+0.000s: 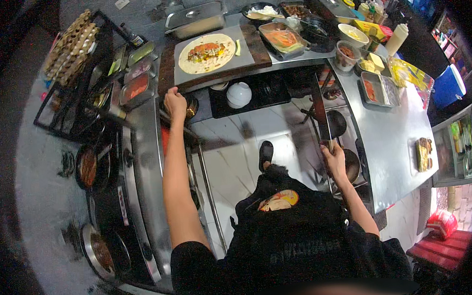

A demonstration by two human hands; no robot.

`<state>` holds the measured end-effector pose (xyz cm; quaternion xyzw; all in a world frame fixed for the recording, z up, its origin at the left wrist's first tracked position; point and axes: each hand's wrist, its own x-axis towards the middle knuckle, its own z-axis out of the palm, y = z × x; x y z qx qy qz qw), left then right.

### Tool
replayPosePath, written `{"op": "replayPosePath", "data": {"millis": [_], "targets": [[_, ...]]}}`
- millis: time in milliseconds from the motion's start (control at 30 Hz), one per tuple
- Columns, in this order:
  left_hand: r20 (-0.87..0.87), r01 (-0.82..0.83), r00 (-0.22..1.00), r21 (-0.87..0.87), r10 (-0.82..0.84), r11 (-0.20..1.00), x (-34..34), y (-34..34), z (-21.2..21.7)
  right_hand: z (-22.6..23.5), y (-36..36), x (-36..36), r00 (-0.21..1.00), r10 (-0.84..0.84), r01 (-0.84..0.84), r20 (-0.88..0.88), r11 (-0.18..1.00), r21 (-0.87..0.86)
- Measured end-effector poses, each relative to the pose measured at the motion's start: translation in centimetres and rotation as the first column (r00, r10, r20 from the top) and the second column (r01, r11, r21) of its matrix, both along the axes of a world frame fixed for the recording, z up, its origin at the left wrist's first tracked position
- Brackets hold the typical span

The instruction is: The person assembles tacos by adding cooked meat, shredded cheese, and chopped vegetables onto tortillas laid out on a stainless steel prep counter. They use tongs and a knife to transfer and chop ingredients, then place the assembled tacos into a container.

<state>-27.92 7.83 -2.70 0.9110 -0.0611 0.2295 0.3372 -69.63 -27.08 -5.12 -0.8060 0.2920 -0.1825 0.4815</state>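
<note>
My left hand (175, 104) is closed at the near left corner of a dark wooden board (260, 47); what its fingers hold, if anything, is hidden. On the board lies a sheet of pale paper (246, 36). A flat round tortilla (221, 45) rests on it, topped with an orange, white and yellow filling (208, 52). A green strip (238, 47) lies beside the tortilla's right edge. Lower right, my right hand (334, 160) grips a long knife (322, 107), its blade pointing away from me, below counter level.
Several tubs of toppings flank the board, including sliced vegetables (283, 38) and red pieces (136, 88). A lidded steel pan (196, 20) stands behind. Pans (88, 166) sit on the left stove. A steel counter (392, 138) runs down the right. White bowls (239, 95) stand underneath.
</note>
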Motion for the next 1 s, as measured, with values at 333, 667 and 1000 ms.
{"op": "replayPosePath", "data": {"millis": [333, 667, 1000], "targets": [[-0.374, -0.093, 0.919, 0.097, 0.123, 0.991, 24.8, -1.6, -5.7, -1.1, -5.3, 23.1, 0.997, 0.015, -0.010, -0.075, 0.997, 0.070], [-0.404, -0.097, 0.905, 0.104, 0.132, 0.990, 30.5, -4.7, -6.0, 0.5, -3.2, 31.9, 0.985, -0.084, 0.118, -0.150, 0.964, 0.239], [-0.345, 0.015, 0.931, 0.359, 0.118, 0.933, 26.4, -5.2, -4.3, -1.4, -0.5, 33.5, 0.964, -0.195, 0.225, -0.180, 0.960, 0.168]]}}
